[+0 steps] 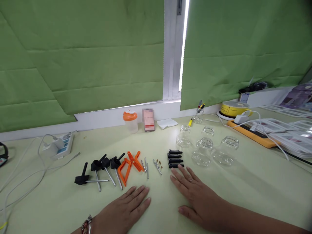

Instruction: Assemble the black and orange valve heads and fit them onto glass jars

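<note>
I see the left hand (125, 208) and right hand (198, 195) flat on the near part of the table (161, 214), each grip spread wide and holding nothing. Just past the right hand lie 4 black spring parts (175, 160). Past the left hand I see 4 black knobs (105, 162), orange pieces (134, 161) and metal pins (147, 170). To the right, 4 clear jars (202, 152) stand in the way. White cords (60, 166) cross the left side. A cup (131, 125) stands far back.
</note>
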A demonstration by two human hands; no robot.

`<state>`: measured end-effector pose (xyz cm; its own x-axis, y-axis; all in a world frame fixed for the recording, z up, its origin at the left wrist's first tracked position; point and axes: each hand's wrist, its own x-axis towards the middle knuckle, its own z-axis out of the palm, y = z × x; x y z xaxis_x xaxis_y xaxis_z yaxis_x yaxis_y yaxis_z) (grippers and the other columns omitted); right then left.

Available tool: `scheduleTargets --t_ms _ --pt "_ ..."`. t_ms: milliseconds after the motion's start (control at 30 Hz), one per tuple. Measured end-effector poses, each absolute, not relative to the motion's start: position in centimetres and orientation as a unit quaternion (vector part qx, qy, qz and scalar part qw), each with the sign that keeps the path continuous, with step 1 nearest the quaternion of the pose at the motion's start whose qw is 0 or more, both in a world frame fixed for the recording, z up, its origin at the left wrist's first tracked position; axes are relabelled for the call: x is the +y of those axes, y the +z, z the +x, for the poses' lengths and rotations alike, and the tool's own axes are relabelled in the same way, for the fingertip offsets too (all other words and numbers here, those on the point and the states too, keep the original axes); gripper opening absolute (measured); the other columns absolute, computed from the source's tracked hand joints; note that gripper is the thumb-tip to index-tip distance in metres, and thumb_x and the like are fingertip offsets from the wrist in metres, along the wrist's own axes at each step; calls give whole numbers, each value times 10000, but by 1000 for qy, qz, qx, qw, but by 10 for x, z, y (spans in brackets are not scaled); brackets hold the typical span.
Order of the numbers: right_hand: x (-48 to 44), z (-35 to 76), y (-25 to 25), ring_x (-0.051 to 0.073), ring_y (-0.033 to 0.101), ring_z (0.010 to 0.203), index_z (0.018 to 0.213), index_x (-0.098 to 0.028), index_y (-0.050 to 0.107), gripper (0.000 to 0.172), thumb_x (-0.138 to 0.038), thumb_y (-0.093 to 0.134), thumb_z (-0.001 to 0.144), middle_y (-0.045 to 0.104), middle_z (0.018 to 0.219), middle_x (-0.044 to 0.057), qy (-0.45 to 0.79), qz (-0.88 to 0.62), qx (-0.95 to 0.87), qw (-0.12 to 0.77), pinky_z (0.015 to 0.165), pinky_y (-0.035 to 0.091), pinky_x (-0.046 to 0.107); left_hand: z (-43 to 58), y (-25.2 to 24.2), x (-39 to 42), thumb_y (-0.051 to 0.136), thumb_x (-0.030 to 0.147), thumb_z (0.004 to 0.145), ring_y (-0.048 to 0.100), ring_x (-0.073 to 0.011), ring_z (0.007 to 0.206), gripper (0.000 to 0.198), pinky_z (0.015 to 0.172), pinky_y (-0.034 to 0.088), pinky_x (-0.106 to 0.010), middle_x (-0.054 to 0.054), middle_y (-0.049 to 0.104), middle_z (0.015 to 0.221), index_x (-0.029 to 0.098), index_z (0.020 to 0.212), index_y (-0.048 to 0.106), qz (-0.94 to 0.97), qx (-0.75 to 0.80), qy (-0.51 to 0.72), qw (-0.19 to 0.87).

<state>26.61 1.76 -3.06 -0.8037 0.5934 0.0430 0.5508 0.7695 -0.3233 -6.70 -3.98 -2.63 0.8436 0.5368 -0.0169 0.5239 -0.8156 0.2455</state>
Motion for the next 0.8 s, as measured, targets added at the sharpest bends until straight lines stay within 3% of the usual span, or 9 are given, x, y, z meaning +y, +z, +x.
scheduleTargets --t_ms 133,433,800 --pt "26 244 -20 324 -2 1446 1509 -192 81 752 -552 382 921 61 1574 98 190 -256 -946 48 1169 -5 527 -52 -11 -34 397 603 881 83 -337 1431 898 1161 157 -505 -126 -36 1569 188 1508 -94 937 320 -6 138" --pt "36 206 -11 301 -26 1447 1507 -117 115 771 -595 287 927 98 1563 147 224 -226 -947 39 1162 -73 512 -40 -4 -27 412 614 875 66 -320 1436 899 1170 147 -492 -129 -25 1571 192 1513 -59 922 360 -16 142" --pt "41 191 -14 296 -41 1446 1503 -71 107 816 -614 281 919 79 1558 183 205 -233 -949 52 1173 -37 489 -42 -14 -20 413 622 872 35 -321 1439 925 1172 138 -490 -142 -50 1570 161 1509 -74 918 374 2 131"
